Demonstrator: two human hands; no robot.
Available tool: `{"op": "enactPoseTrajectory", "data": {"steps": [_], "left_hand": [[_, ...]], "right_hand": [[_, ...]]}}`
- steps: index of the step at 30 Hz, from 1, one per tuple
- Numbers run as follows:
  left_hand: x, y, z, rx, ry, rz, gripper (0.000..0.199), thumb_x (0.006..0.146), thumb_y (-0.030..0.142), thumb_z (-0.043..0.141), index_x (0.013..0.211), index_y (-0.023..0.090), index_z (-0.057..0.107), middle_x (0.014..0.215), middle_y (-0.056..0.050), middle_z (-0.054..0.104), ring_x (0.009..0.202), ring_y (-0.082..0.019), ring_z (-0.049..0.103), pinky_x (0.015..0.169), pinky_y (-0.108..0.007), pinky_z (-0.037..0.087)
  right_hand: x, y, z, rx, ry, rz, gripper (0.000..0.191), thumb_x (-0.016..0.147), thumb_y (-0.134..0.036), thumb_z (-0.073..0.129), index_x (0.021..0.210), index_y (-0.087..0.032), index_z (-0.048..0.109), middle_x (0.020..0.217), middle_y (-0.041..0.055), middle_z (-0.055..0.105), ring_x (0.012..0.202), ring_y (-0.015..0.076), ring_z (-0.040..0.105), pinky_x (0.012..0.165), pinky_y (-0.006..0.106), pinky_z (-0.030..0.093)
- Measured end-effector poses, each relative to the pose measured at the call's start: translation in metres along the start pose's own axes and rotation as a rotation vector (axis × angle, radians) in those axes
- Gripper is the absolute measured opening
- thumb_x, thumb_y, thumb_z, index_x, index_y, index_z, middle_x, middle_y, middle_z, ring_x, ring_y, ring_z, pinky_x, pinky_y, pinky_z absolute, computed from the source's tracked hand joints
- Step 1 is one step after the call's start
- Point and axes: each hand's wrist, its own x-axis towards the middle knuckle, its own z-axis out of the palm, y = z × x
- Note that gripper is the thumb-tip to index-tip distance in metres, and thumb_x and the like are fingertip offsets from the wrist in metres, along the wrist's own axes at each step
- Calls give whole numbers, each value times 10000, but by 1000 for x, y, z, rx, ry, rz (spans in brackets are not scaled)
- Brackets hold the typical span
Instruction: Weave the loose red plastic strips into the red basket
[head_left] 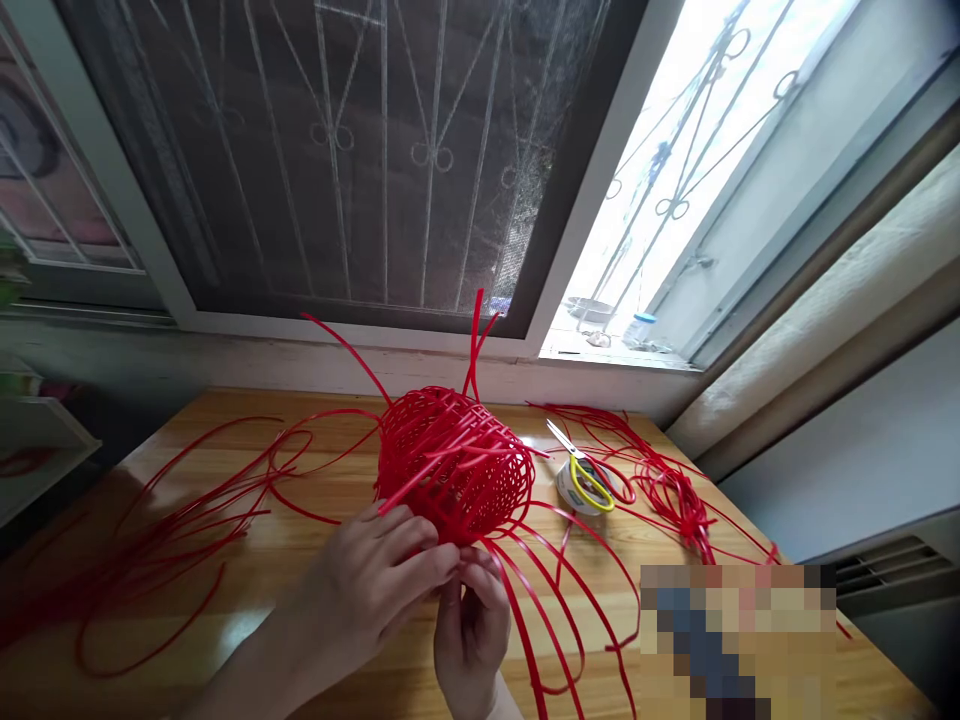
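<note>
A red woven basket [450,450] of plastic strips lies tilted on the wooden table, loose strip ends sticking out above it and fanning down to the right. My left hand [382,570] is closed on the basket's near lower edge, its fingers wrapped over the strips. Just to the right, my right hand [472,620] pinches at the same edge, fingertips touching those of my left hand. What lies between the fingertips is too small to tell.
Scissors [589,480] with yellow handles rest on a small white tub [574,492] right of the basket. Red strip bundles lie at left [187,530] and right [671,490]. Behind the wooden table [315,600] is a barred window [375,150]. A blurred patch covers the lower right.
</note>
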Motion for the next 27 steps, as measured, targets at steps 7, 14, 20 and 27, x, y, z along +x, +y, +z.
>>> {"op": "enactPoseTrajectory", "data": {"steps": [7,14,20,27], "left_hand": [[2,-2,-3,-137,-131,-84,194,959,184,373,931,199,564,842,-16,623,727,-149,559,650,-262,425],[4,-5,-5,-259,-216,-163,109,892,91,482,884,189,528,839,0,581,740,-129,524,637,-228,398],[5,-3,-6,-267,-195,-191,147,853,49,503,882,190,533,842,-8,581,731,-137,524,638,-229,414],[2,2,-1,-217,-99,-173,153,882,81,483,951,215,507,863,-7,596,751,-147,549,668,-238,450]], "right_hand": [[-10,9,0,-15,-64,144,279,892,-276,486,1166,-317,517,994,91,652,904,256,658,687,377,582],[-10,7,-5,-41,-171,190,343,882,-290,466,1218,-357,484,1002,88,648,901,279,650,693,430,588],[-3,5,-8,-66,-250,200,321,878,-285,456,1181,-372,515,962,80,644,908,297,635,775,493,562],[5,-1,-10,-93,-390,190,319,919,-230,387,1192,-343,507,954,89,631,894,284,624,770,481,553]]}}
